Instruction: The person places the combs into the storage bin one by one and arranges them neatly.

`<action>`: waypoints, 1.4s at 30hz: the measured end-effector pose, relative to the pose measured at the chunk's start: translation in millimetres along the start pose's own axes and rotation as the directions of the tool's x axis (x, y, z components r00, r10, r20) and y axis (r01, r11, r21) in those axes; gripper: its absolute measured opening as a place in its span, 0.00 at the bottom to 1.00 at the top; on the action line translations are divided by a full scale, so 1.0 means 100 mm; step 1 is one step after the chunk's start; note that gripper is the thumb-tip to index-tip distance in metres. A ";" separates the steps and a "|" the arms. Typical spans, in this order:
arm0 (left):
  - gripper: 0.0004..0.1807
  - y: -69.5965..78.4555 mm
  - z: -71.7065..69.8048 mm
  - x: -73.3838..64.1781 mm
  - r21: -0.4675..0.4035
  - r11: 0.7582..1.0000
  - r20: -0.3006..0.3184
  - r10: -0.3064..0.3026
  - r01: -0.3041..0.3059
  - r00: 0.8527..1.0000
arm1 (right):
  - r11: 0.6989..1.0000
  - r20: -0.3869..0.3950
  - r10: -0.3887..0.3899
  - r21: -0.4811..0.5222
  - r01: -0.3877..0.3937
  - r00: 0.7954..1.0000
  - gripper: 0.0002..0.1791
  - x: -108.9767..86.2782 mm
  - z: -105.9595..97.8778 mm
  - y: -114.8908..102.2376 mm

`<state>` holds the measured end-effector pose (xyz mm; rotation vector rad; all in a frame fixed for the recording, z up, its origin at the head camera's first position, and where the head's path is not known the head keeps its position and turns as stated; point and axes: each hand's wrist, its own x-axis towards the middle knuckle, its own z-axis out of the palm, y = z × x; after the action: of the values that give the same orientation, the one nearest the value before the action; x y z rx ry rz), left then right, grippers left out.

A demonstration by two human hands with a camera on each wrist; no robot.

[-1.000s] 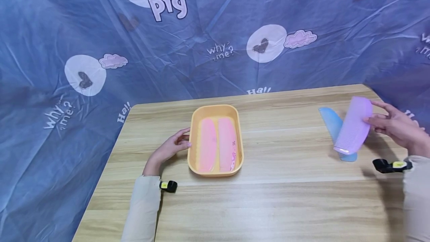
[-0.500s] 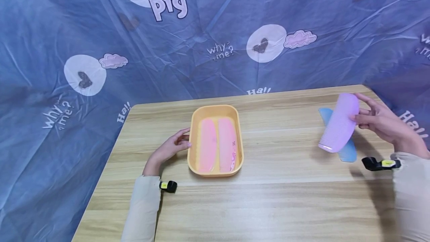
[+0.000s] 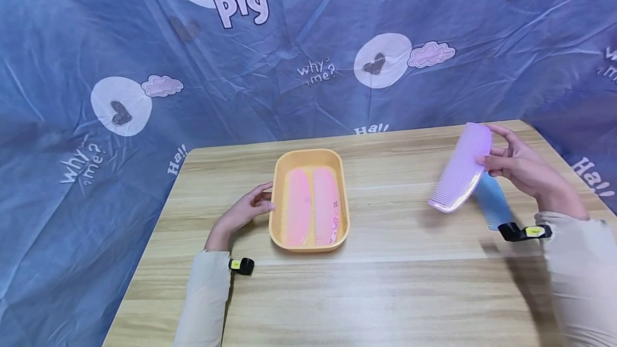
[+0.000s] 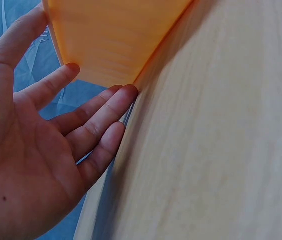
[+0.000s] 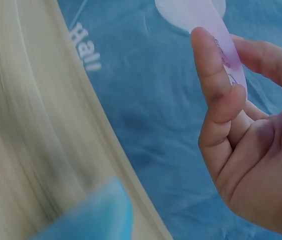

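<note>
My right hand [image 3: 527, 170] pinches a translucent purple comb [image 3: 460, 167] by its upper end. It is held tilted above the table, teeth facing left, and in the right wrist view the thumb and fingers press its two sides. Below and behind it lies a blue comb [image 3: 495, 203], partly covered by the hand and purple comb. My left hand [image 3: 241, 213] touches the left side of a yellow-orange tray [image 3: 308, 249] with its fingertips, the fingers fairly straight. Inside the tray, two pink combs [image 3: 299, 208] lie side by side; the right one bears a printed pattern.
The wooden table [image 3: 395, 293] reaches back to a blue printed cloth [image 3: 289, 68] hanging behind and at both sides. Black wrist cameras [image 3: 242, 266] stick out from both sleeves, the right one overlapping the blue comb's lower end.
My right hand has carried the purple comb leftward and slightly up, uncovering the blue comb's lower part while hiding its upper end. The left hand and the tray have stayed in place.
</note>
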<state>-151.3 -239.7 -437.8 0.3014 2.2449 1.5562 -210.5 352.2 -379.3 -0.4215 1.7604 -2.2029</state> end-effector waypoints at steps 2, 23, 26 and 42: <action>0.39 0.01 0.00 0.00 0.000 1.000 -0.003 0.002 -0.002 1.000 | 1.000 0.016 -0.012 0.025 0.012 1.000 0.38 0.04 0.07 -0.02; 0.39 0.00 -0.03 0.04 -0.003 1.000 0.004 0.000 0.000 1.000 | 0.999 0.088 -0.024 0.029 0.022 0.996 0.38 0.44 0.74 -0.14; 0.40 0.00 -0.05 0.05 0.003 1.000 0.004 -0.002 0.002 1.000 | 0.999 0.100 -0.021 0.032 0.018 0.995 0.38 0.50 0.84 -0.15; 0.39 0.02 -0.05 0.04 -0.004 1.000 0.009 0.003 -0.003 1.000 | 0.996 0.142 0.060 -0.070 -0.051 0.988 0.41 0.76 1.32 -0.09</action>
<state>-157.6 -241.9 -435.1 0.3112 2.2351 1.5574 -227.5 206.2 -339.6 -0.5258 1.7507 -2.0271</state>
